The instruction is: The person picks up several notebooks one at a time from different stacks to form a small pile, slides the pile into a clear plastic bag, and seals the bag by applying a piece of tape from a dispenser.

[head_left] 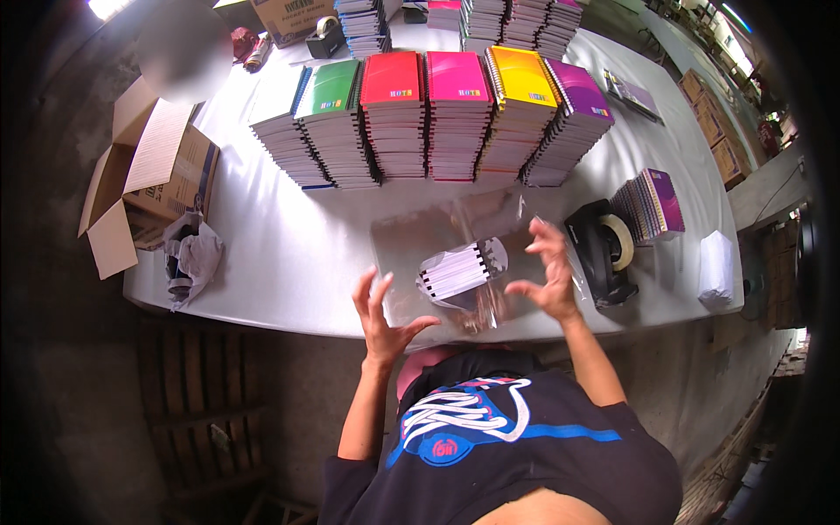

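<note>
In front of me a small bundle of spiral notebooks point(455, 273) lies on its side, page edges and black binding facing up. A clear plastic sheet or bag point(404, 234) spreads under and around it, crinkled and shiny; how far it wraps the bundle I cannot tell. To the left of the bundle, my left hand point(381, 325) is raised near the table's front edge, fingers apart and empty. My right hand point(553, 282) hovers on the other side by the plastic's right edge, also empty with its fingers spread.
Tall stacks of coloured spiral notebooks point(394, 131) stand in a row behind the plastic. On the right are a black tape dispenser point(595, 254), a purple notebook stack point(658, 203) and a white packet point(717, 269). An open carton point(166, 166) and a crumpled plastic bag point(199, 254) sit left.
</note>
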### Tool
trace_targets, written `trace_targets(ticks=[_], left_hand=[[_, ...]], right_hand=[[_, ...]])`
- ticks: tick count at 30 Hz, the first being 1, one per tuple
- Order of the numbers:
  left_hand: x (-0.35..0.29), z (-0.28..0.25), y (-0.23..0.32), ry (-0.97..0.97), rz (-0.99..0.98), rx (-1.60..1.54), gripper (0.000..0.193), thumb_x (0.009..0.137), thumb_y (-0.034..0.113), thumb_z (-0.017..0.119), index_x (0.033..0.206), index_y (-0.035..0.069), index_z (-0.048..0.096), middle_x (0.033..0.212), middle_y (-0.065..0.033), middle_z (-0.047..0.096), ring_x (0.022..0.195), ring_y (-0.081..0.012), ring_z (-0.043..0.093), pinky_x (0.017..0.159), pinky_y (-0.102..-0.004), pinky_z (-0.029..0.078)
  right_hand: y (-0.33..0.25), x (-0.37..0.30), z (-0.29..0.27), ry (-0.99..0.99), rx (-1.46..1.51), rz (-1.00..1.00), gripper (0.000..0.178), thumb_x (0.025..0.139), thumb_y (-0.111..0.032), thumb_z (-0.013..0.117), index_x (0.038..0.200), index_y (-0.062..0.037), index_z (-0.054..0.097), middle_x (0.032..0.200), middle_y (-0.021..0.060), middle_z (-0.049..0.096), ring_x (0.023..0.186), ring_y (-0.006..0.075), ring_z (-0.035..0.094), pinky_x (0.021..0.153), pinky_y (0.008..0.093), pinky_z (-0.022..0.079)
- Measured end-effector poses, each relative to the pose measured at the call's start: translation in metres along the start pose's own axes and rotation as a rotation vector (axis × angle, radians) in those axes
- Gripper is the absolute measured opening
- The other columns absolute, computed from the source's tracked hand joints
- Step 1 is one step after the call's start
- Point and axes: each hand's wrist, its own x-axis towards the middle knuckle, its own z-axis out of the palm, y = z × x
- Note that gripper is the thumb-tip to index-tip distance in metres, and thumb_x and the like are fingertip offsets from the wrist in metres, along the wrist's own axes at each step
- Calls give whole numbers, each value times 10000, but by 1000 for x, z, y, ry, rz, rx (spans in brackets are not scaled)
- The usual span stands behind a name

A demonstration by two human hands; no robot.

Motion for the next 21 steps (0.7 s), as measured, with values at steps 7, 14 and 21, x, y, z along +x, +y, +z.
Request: trace_targets(ticks=[7,14,21], left_hand=[[-30,26,-13,-130,36,8,875,548,174,886,1307,30,475,1300,-186,481,1176,-334,502,963,-400,453],[-13,13,-17,-319,95,12,840,569,207,868,1307,46,501,1319,-127,512,1195,-291,510,962,-384,420],[37,2,5,-646,226,432,740,627,211,718,1330,259,489,1314,94,496,1107,-200,424,934,-376,295]], right_hand=[[4,-19,34,-175,30,5,675,613,-160,845,1228,-114,571,1322,106,519,1273,277,448,1056,400,361],[3,26,24,-654,-258,-314,679,645,-158,790,1270,-275,552,1360,24,487,1301,235,409,1070,510,292],[-14,47,22,-878,-363,-385,480,637,-162,749,1097,-260,655,1441,115,374,1340,277,344,1053,539,291]])
